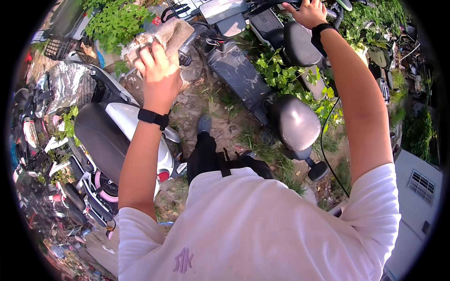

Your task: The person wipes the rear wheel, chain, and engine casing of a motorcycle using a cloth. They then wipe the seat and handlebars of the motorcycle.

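Observation:
My left hand (158, 75) pinches a beige cloth (174, 35) beside the front end of an electric scooter. The scooter's dark, dusty footboard (239, 75) slants down the middle of the view to a rounded, shiny saddle (295, 123). A grey panel (230, 25) sits at its front, below a wire basket (188, 8). My right hand (309, 14) reaches to the dark handlebar parts at the top edge, thumb spread out. Its fingertips are cut off by the frame, so its grip cannot be made out.
A white scooter with a long black seat (102, 137) stands close on my left. Another dark saddle (302, 44) is on the right, among leafy vines (281, 70). A black cable (325, 140) hangs at the right. Several more scooters crowd the far left.

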`<state>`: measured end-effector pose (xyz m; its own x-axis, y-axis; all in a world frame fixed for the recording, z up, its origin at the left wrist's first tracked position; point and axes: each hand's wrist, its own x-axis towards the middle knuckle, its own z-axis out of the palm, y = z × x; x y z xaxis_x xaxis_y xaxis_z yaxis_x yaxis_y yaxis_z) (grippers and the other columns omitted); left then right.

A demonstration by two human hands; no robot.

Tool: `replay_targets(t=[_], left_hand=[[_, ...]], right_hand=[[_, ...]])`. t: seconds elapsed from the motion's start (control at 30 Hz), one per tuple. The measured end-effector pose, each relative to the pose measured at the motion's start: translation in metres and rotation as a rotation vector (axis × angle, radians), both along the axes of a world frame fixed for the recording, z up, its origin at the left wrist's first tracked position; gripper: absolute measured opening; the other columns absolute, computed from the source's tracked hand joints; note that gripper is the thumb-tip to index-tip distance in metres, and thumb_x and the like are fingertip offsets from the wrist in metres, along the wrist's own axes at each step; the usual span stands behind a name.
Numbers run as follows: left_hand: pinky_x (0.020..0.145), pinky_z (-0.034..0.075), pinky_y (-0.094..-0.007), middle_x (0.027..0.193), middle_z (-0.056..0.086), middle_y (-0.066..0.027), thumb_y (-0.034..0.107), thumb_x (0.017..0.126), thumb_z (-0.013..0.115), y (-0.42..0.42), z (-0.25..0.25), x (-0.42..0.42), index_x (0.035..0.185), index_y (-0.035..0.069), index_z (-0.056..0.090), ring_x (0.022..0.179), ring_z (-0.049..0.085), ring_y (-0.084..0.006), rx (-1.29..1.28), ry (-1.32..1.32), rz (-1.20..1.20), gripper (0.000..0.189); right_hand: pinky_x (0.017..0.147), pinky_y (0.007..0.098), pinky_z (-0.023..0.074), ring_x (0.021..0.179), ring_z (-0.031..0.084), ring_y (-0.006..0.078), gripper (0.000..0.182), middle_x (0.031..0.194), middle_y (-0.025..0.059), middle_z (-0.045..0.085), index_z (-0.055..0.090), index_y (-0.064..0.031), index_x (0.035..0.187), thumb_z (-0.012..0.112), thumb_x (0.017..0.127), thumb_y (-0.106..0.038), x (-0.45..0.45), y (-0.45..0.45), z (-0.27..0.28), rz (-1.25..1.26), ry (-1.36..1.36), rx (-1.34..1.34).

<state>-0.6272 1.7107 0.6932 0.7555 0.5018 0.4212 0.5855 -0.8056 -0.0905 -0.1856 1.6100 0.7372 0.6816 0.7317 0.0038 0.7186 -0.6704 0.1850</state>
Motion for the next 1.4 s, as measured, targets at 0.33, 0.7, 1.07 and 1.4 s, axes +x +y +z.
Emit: replay_targets(t=[0.33,0.7,1.07,1.4], left_hand=[[0.089,0.043,-0.0547,0.142,0.051,-0.0164,0.006,0.077,0.073,0.071,0.011,0.031,0.103,0.01,0.074,0.122,0.049,-0.0403,-0.026,-0.016,-0.074,0.026],[0.091,0.042,-0.0551,0.137,0.054,-0.02,0.008,0.077,0.075,0.107,0.004,0.02,0.105,0.011,0.076,0.121,0.05,-0.0411,-0.047,0.01,-0.068,0.028],[0.099,0.042,-0.0575,0.131,0.056,-0.0271,0.018,0.077,0.079,0.096,-0.029,-0.066,0.111,0.005,0.072,0.121,0.05,-0.046,-0.081,0.007,0.021,0.037],[0.118,0.02,-0.0723,0.128,0.056,-0.0427,0.027,0.085,0.075,0.059,-0.161,-0.229,0.135,0.002,0.062,0.13,0.044,-0.06,-0.334,0.091,0.326,0.057]], right_hand=[[0.124,0.0547,0.026,0.15,0.037,0.045,0.12,0.157,0.0299,0.038,0.027,-0.0136,0.167,0.05,0.082,-0.095,0.073,0.042,-0.037,-0.009,-0.085,0.035],[0.124,0.0561,0.02,0.15,0.036,0.0466,0.12,0.156,0.0299,0.038,0.028,-0.0134,0.167,0.049,0.082,-0.095,0.054,0.065,-0.046,-0.035,-0.05,0.065],[0.123,0.0615,0.0198,0.143,0.043,0.0428,0.116,0.146,0.0271,0.046,0.03,-0.0032,0.164,0.052,0.087,-0.088,-0.06,0.055,-0.034,0.111,-0.193,0.084],[0.128,0.06,0.0136,0.15,0.033,0.0384,0.106,0.152,0.0208,0.045,0.03,-0.0046,0.166,0.069,0.086,-0.062,-0.241,0.074,-0.006,0.316,-0.11,0.159]])
